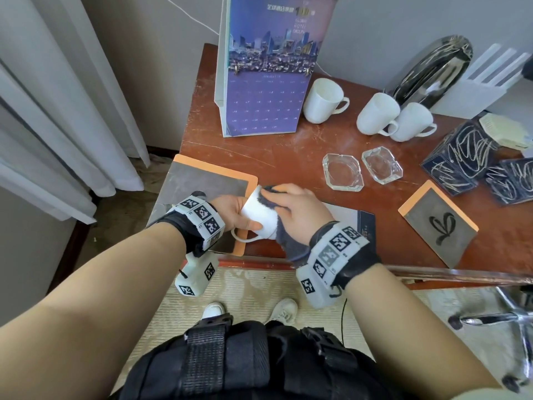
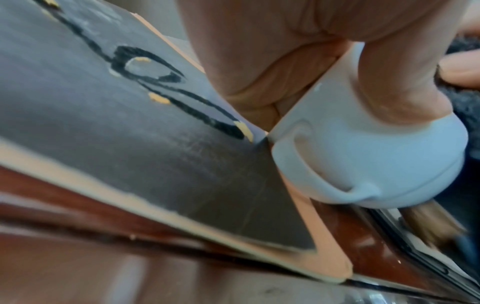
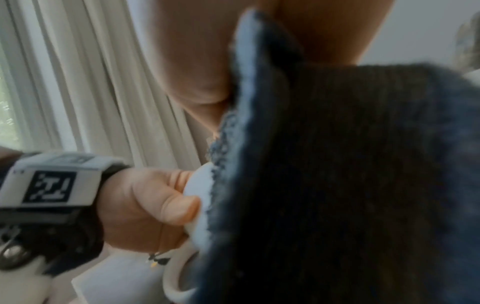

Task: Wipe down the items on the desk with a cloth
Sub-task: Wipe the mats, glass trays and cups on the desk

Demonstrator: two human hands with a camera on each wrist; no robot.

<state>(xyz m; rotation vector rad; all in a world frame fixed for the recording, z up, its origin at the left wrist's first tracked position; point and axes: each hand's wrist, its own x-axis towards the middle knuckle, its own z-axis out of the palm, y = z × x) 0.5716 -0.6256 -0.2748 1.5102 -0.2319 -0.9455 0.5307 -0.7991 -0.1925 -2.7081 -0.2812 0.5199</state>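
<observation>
My left hand grips a white mug on its side above the desk's front edge, handle pointing down toward me. In the left wrist view the thumb wraps the mug near its base. My right hand holds a dark grey-blue cloth pressed over the mug's upper side and rim. The cloth fills most of the right wrist view and hides the mug's mouth; only a sliver of the mug and the left hand show beside it.
On the red-brown desk stand a tall calendar, three more white mugs, two glass ashtrays, dark patterned boxes, a grey-and-orange pad at right and a larger one under my left hand. Curtains hang at left.
</observation>
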